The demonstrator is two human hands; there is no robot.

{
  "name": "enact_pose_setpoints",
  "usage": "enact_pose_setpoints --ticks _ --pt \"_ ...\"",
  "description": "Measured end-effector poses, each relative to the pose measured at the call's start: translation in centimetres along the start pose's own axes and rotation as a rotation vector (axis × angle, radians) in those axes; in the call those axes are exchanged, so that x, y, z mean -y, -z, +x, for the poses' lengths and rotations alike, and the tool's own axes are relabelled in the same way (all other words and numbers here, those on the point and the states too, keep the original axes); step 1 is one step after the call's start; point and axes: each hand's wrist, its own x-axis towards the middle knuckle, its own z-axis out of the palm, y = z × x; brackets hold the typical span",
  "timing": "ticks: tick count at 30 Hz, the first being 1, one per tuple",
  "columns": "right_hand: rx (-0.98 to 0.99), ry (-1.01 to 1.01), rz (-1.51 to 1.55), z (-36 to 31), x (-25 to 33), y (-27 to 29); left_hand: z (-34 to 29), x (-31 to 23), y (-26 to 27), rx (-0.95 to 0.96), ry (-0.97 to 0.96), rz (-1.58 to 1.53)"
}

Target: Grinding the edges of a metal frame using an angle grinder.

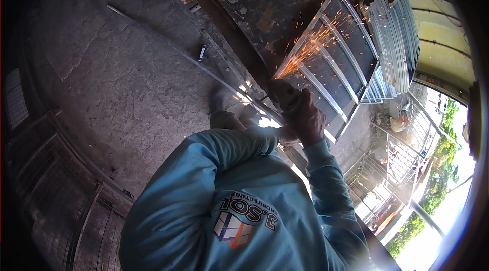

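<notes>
My right hand [311,118] is closed around the body of a dark angle grinder [285,95]. The grinder's front end meets the near corner of a pale metal frame [304,41] with several parallel bars. Bright orange sparks [309,52] fan out from there, up and to the right over the bars. Close against my right wrist is my left hand [288,136], which looks curled. Its fingers are mostly hidden, and what it holds cannot be made out. The grinder's disc is lost in shadow and glare.
The frame lies on a dark, stained tabletop [265,16] with a rusty beam [224,21] along its edge. Stacked corrugated metal sheets [392,36] stand at the right. A long thin metal bar [158,36] extends over the concrete floor [112,87]. Mesh panels [46,169] stand at lower left.
</notes>
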Motion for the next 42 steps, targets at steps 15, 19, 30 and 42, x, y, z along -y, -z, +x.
enact_pose_setpoints --ticks 15,19,30,42 --pt "0.029 -0.002 -0.078 0.2 0.5 -0.3 -0.5 -2.0 -1.4 -0.012 -0.01 -0.014" --pt "0.047 -0.065 -0.05 0.3 0.8 0.5 -0.4 -1.1 -0.6 -0.013 0.007 -0.152" --pt "0.015 -0.042 0.024 0.5 -0.2 0.1 -1.1 -5.0 -3.9 -0.11 0.131 0.143" --pt "0.06 -0.027 -0.017 0.9 0.4 0.0 -0.3 -4.9 -4.0 -0.04 -0.053 0.0"
